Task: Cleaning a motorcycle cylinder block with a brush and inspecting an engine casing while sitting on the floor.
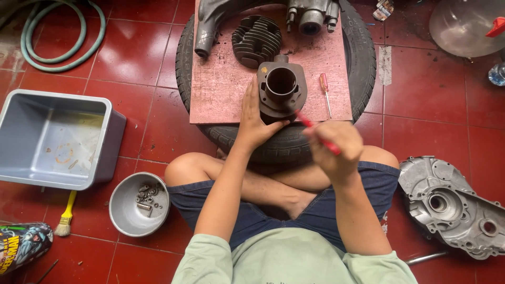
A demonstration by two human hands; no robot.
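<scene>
Far left of the tyre (363,58), a grey plastic tub (113,137) sat on the red tiled floor, holding only stains. Nearer the tyre, a round metal bowl (122,210) held small bolts and nuts (146,194), with a yellow-handled brush (65,215) beside it. A pink board (221,89) lay across the tyre, carrying a finned cylinder head (256,39). The left hand (252,118) wrapped around the dark engine cylinder (281,90) standing at the board's front edge. The right hand (336,144) gripped a red-handled tool (318,134), its tip at the cylinder. A small screwdriver (325,92) lay just right. Right of the tyre rested an aluminium engine cover (452,205).
</scene>
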